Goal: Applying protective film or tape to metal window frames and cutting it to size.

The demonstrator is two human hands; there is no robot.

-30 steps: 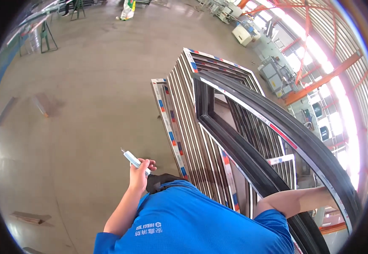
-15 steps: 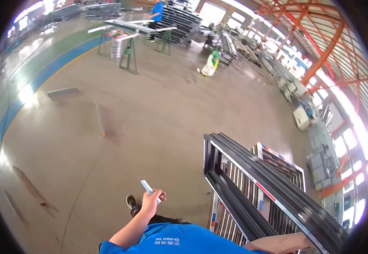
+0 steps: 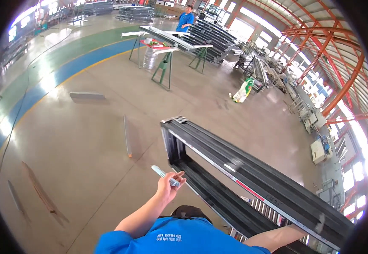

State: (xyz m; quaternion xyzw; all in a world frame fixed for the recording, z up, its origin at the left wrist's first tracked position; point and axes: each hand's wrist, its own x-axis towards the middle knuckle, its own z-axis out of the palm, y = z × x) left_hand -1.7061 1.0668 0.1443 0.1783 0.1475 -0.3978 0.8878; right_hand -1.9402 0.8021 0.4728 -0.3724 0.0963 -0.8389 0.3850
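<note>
My left hand (image 3: 170, 186) is closed around a slim, pale blue, pen-shaped tool (image 3: 159, 171), its narrow end pointing up and left. Close behind that hand is the near corner of a long black metal frame (image 3: 251, 169), which carries a red-and-white strip along its edge. The frame slants from the middle of the view to the lower right, held up above the floor. My right forearm reaches through its opening, and my right hand (image 3: 301, 231) grips its upper bar at the lower right. The bar hides most of those fingers.
Striped stacked frames (image 3: 260, 208) show beneath the black frame. Several loose strips, including a brown one (image 3: 38, 186) and an upright-looking grey one (image 3: 127, 135), lie on the floor. Green trestles (image 3: 163, 70) hold a metal frame farther off, beside a person in blue (image 3: 186, 20). A white-green sack (image 3: 243, 90) stands beyond.
The black frame has swung left across the view, and its near corner now lies by my left hand. The striped frames are mostly covered. My left hand keeps the tool and has shifted slightly right.
</note>
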